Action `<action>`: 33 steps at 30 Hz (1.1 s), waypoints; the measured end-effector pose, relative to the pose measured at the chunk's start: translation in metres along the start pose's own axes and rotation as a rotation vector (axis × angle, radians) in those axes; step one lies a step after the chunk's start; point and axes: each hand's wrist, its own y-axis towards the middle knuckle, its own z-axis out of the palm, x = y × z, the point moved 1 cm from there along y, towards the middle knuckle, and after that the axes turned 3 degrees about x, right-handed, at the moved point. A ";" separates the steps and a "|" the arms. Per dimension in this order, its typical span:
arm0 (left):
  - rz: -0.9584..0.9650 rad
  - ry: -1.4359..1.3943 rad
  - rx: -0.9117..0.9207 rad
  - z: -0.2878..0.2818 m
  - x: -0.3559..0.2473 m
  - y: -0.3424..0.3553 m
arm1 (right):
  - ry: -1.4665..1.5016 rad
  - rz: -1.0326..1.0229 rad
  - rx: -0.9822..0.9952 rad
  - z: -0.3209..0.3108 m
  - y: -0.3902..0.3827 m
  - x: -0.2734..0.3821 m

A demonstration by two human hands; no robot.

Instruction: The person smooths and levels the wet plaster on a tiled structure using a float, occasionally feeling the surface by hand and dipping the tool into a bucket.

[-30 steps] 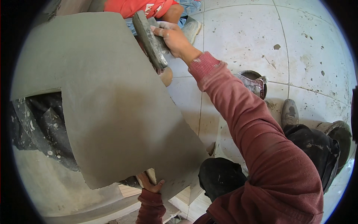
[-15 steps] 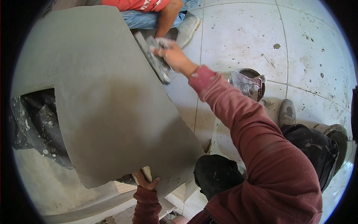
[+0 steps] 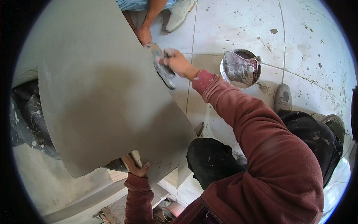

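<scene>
A broad slab coated in smooth grey plaster spreads across the left and middle. My right hand, slightly smeared by motion, is closed around a plastering trowel, whose long blade runs along the slab's right edge. At the slab's near edge, my left hand grips the rim at a small notch. Its thumb is on the near side of the notch, and some fingers are partly hidden there. A pale chunk shows beside these fingers.
Another person's hand is at the slab's far right edge, close to the trowel. On the stained tile floor stands a bucket with a mortar-smeared scoop inside. Dark, paint-spotted sheeting shows through an opening at left.
My right hand and the trowel have shifted slightly right and down along the edge. The other person's hand has come into view at the edge. The whole view has shifted a little.
</scene>
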 end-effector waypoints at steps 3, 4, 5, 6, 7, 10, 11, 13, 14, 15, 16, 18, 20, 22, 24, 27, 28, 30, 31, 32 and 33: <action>-0.009 -0.112 0.004 0.003 -0.010 0.006 | -0.142 -0.007 -0.131 -0.019 -0.019 -0.024; -0.015 -0.112 0.001 0.001 -0.013 0.007 | -0.013 0.027 -0.232 -0.020 -0.029 -0.023; -0.024 -0.104 0.017 -0.001 -0.017 0.008 | -0.014 0.028 -0.225 -0.021 -0.035 -0.020; -0.027 -0.100 0.029 -0.002 -0.021 0.011 | -0.008 -0.156 -0.278 -0.021 -0.042 -0.004; -0.029 -0.101 0.023 -0.004 -0.023 0.011 | 0.002 -0.339 -0.328 -0.018 -0.047 0.008; -0.013 -0.072 0.002 -0.005 -0.032 0.015 | -0.404 -0.603 -0.426 0.004 -0.059 0.038; -0.004 -0.130 -0.012 -0.003 -0.037 0.019 | -0.477 -0.607 -0.444 0.011 -0.061 0.044; 0.013 -0.190 -0.029 0.000 -0.038 0.020 | -0.570 -0.554 -0.443 0.034 -0.071 0.057; 0.021 -0.146 -0.025 0.001 -0.034 0.018 | -0.631 -0.684 -0.412 0.052 -0.079 0.053; 0.028 -0.100 -0.023 0.000 -0.029 0.014 | -0.688 -0.813 -0.379 0.072 -0.089 0.048; 0.032 -0.098 -0.028 -0.001 -0.021 0.010 | -0.616 -0.840 -0.231 0.094 -0.105 0.054; 0.062 -0.042 -0.075 -0.001 -0.015 0.006 | -0.550 -0.865 -0.081 0.105 -0.115 0.062; 0.055 -0.017 -0.060 0.000 -0.017 0.005 | -0.568 -0.835 -0.320 0.093 -0.109 0.060; 0.050 0.011 -0.060 0.002 -0.014 0.005 | -0.514 -0.559 -0.423 0.054 -0.084 0.062; 0.136 0.181 -0.078 0.007 -0.006 0.001 | -0.485 -0.583 -0.452 0.042 -0.059 0.071; 0.060 0.156 -0.036 0.007 -0.014 0.006 | -0.584 -0.684 -0.449 0.062 -0.062 0.071; 0.062 0.154 -0.039 0.004 -0.019 0.009 | -0.707 -0.770 -0.414 0.077 -0.073 0.071; -0.031 -0.145 -0.036 -0.003 -0.027 0.012 | -0.603 -0.824 -0.254 0.098 -0.100 0.071; -0.029 -0.150 -0.049 -0.004 -0.028 0.014 | -0.497 -0.869 -0.093 0.103 -0.104 0.073; -0.026 -0.124 -0.032 -0.006 -0.028 0.015 | -0.502 -0.877 -0.082 0.100 -0.098 0.078; -0.030 -0.097 -0.017 -0.007 -0.028 0.013 | -0.491 -0.847 -0.214 0.089 -0.089 0.086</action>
